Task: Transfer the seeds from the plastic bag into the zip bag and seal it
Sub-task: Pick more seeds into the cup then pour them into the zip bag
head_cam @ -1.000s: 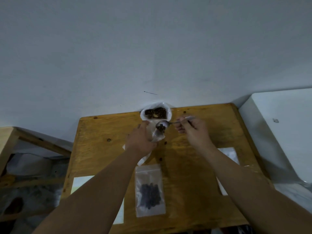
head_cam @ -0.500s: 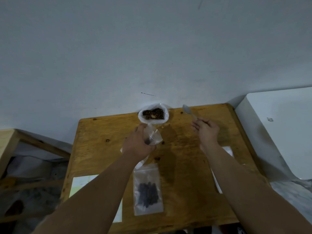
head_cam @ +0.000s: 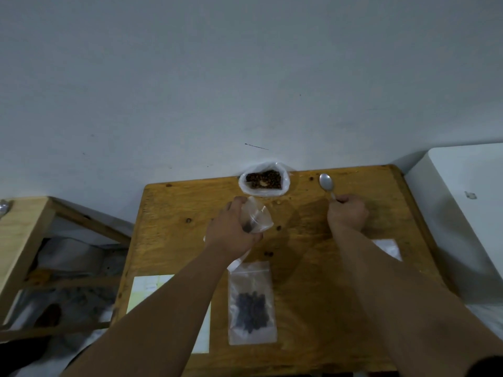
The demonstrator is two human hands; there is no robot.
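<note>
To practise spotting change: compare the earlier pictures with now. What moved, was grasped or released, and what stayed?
The right hand carried the spoon rightward, away from the small zip bag; its bowl now looks empty. Nothing was taken or released. The left hand still holds that zip bag; the plastic bag of seeds and the filled zip bag stayed put.

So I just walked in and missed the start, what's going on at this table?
A person is spooning seeds from the plastic bag at the far edge of the table into a zip bag. The left hand grips the open zip bag, with a few seeds inside; the right hand holds the spoon by its handle, bowl empty, right of the plastic bag. A second zip bag, already holding seeds, lies flat near the front edge.
</note>
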